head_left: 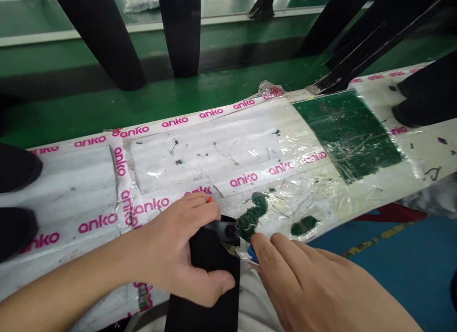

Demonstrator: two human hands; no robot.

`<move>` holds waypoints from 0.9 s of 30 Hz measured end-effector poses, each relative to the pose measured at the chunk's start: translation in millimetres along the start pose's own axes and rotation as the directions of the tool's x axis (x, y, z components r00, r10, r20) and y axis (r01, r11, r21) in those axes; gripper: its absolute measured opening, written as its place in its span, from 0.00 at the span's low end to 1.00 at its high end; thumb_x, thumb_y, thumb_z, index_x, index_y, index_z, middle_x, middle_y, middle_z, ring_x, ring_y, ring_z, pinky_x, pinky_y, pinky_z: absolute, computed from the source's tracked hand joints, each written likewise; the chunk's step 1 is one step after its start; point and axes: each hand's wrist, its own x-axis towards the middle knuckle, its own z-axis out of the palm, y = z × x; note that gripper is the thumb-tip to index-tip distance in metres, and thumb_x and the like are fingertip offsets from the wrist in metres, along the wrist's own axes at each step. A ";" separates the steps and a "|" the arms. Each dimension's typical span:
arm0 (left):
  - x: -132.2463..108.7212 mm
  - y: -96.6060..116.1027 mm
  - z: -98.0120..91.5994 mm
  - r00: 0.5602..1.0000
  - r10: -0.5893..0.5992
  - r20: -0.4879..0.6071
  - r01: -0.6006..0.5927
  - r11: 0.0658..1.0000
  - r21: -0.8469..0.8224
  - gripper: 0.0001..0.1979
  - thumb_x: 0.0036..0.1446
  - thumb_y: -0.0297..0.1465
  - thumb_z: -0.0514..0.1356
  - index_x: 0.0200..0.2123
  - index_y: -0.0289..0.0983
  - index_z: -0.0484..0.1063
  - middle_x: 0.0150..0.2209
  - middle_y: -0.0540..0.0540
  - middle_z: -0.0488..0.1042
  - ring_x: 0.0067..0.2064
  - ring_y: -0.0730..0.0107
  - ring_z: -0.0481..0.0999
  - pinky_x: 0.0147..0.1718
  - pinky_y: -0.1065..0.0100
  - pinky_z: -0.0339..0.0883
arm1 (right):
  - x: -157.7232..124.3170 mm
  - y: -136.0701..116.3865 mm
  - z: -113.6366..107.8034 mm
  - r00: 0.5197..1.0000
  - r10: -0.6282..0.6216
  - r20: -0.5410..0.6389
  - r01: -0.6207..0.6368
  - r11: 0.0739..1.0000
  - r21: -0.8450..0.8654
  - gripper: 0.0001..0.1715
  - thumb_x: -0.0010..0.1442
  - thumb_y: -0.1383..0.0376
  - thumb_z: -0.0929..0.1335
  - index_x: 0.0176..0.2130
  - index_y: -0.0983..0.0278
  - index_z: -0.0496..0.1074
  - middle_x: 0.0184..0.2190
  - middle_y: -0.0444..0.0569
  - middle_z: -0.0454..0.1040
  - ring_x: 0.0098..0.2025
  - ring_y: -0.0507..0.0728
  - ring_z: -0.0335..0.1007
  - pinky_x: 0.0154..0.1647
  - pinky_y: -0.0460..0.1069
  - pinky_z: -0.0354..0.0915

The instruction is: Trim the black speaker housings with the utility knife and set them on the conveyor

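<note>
My left hand (185, 249) is wrapped round the end of a long, flat black blade-like piece (210, 303), its thumb lying across the face. At that end sits a dark fitting (228, 231) with a round hole. Close by, my right hand (300, 279) pinches a small tool with a blue part (253, 252) and a thin metallic tip, probably a cutting blade. The tip meets or nearly meets the edge of the fitting; contact is hard to make out. Most of the tool is hidden by my right fingers. A small orange-red spot (209, 199) shows by my left fingers.
A white-covered bench (214, 151) with pink "anko" tape lies ahead, its torn film showing green. Similar black pieces (180, 32) stick in from the far side, the left edge (16, 168) and the right (428, 92). Blue floor (400, 260) shows at right.
</note>
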 end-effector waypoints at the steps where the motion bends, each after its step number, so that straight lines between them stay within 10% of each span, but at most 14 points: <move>1: 0.3 -1.6 -0.6 1.000 -0.009 0.023 0.010 1.000 -0.026 0.18 0.46 0.37 0.67 0.32 0.38 0.61 0.34 0.47 0.68 0.35 0.67 0.64 0.35 0.63 0.61 | 1.4 0.0 -0.3 1.000 0.016 0.000 -0.016 1.000 -0.007 0.18 0.66 0.73 0.56 0.52 0.62 0.64 0.32 0.44 0.74 0.25 0.52 0.69 0.22 0.49 0.64; 6: 4.5 -7.5 -4.0 0.987 -0.079 0.142 0.101 0.983 -0.156 0.18 0.43 0.39 0.69 0.29 0.38 0.63 0.29 0.51 0.65 0.30 0.71 0.61 0.29 0.66 0.56 | 8.5 3.0 8.9 0.997 0.033 -0.066 -0.033 0.999 -0.007 0.23 0.52 0.78 0.58 0.47 0.62 0.61 0.26 0.42 0.69 0.19 0.53 0.65 0.19 0.49 0.55; 19: 5.7 -3.1 -3.8 0.994 -0.058 0.088 0.056 0.998 0.023 0.17 0.47 0.40 0.67 0.34 0.38 0.65 0.30 0.51 0.68 0.31 0.70 0.65 0.30 0.66 0.62 | 16.4 16.9 13.2 0.999 -0.038 -0.011 0.039 0.993 0.111 0.12 0.63 0.75 0.60 0.38 0.58 0.54 0.22 0.37 0.64 0.16 0.53 0.63 0.17 0.51 0.45; 27: -11.1 -23.0 -8.1 0.997 0.055 0.049 -0.051 0.996 -0.066 0.23 0.49 0.41 0.70 0.44 0.39 0.68 0.35 0.49 0.72 0.34 0.68 0.70 0.34 0.66 0.67 | -20.5 34.3 -5.3 0.955 0.137 -0.262 -0.116 0.989 0.092 0.11 0.76 0.67 0.57 0.46 0.67 0.66 0.26 0.45 0.73 0.22 0.52 0.70 0.23 0.47 0.61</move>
